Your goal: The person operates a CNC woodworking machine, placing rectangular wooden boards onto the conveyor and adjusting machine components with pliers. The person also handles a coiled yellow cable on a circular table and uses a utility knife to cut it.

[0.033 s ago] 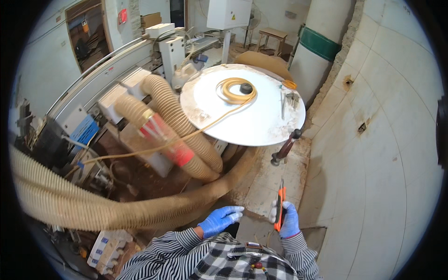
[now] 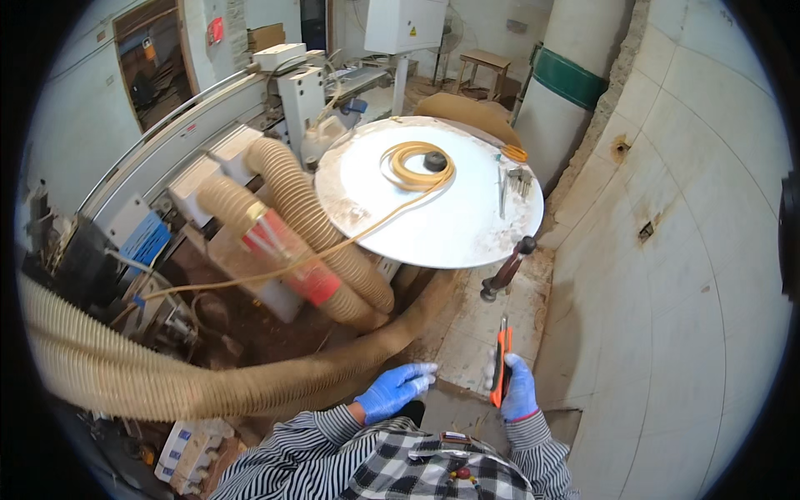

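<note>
My right hand (image 2: pixel 520 392), in a blue glove with whitish fingertips, grips a utility knife (image 2: pixel 502 365) with an orange and black handle. Its blade points away from me. Held low in front of my body, my left hand (image 2: pixel 392 393) wears a similar glove; its fingers stretch to the right and nothing shows in them. Beyond the knife is a dark reddish-brown tool (image 2: pixel 507 271) with a black knob, near the edge of a round white tabletop (image 2: pixel 425 229). On that top lies a coil of yellow-tan strip (image 2: pixel 398 167) beside a black round piece (image 2: pixel 434 162).
The strip's tail (image 2: pixel 275 273) runs left to a machine (image 2: pixel 171 321). Thick ribbed hoses (image 2: pixel 292 379) cross at left and ahead. Orange-handled scissors (image 2: pixel 514 153) and small metal pieces (image 2: pixel 521 182) lie on the tabletop. A tiled wall (image 2: pixel 667 333) rises at right.
The whole view has shifted slightly, with the tabletop and machine a little lower and to the left. Both hands keep nearly the same pose, and the knife stays in my right hand.
</note>
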### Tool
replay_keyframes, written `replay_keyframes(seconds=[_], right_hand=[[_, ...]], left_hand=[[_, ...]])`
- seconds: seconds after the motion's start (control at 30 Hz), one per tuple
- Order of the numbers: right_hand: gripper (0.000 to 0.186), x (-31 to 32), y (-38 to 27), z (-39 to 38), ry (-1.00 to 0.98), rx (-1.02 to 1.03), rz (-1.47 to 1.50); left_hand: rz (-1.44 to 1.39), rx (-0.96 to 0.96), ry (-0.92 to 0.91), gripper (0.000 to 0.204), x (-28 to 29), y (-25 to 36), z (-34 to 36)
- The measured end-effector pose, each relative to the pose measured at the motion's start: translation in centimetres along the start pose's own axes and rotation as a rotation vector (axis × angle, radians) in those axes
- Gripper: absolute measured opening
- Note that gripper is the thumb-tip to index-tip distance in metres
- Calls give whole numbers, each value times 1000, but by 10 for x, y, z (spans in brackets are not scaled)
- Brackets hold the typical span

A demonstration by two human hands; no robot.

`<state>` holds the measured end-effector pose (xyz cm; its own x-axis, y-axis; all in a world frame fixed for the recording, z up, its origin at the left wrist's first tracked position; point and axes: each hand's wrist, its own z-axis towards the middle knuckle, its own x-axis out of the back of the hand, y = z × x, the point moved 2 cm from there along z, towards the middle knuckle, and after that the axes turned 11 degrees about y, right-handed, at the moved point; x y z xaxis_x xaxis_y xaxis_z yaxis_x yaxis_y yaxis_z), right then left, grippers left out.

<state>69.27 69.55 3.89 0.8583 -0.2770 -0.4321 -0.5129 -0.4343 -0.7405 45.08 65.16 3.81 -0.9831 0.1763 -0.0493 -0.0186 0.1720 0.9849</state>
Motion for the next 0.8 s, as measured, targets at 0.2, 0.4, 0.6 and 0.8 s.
replay_keyframes(seconds=[0.2,0.4,0.6,0.8], right_hand=[[28,-80,-102,117,-143,185,-214],[33,-116,-147,213,-313,124,-598],[32,-139,-264,332,-506,821,-1355],[32,-197,-291,493,-665,517,-1238]], left_hand=[[-135,-88,88,73,-30,66,168],[327,-40,291,73,-19,82,292],[810,-14,265,47,3,80,333],[990,88,781,34,38,118,349]])
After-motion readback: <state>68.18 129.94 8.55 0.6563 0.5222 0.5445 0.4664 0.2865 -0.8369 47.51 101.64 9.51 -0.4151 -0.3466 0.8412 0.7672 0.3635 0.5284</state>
